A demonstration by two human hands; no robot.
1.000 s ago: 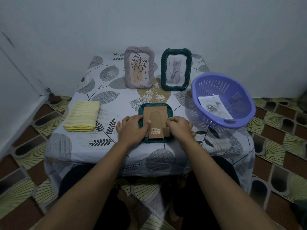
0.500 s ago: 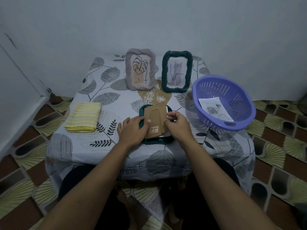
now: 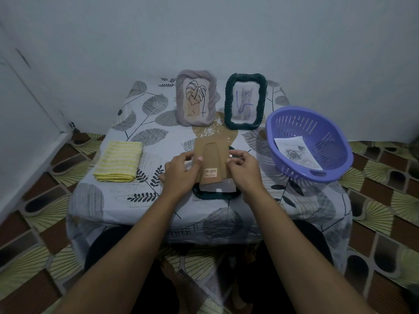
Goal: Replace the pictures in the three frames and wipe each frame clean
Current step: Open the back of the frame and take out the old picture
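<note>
A dark green frame (image 3: 215, 194) lies face down on the table near its front edge. Its brown cardboard backing (image 3: 212, 155) is lifted off and tilted up above the frame. My left hand (image 3: 181, 172) pinches the backing's left edge and my right hand (image 3: 243, 168) pinches its right edge. Something pale shows inside the frame under the backing. At the back a mauve frame (image 3: 196, 98) with a leaf drawing and a second dark green frame (image 3: 246, 102) with a cat drawing stand upright. A folded yellow striped cloth (image 3: 119, 163) lies at the left.
A purple slotted basket (image 3: 309, 143) at the right holds a printed picture (image 3: 297, 152). The small table (image 3: 127, 196) wears a leaf-patterned cloth and stands against a wall. Patterned floor tiles lie on both sides; my knees sit under the front edge.
The cardboard backing, flat in the frame a second ago, has been lifted out and raised by both hands. My hands have moved up with it.
</note>
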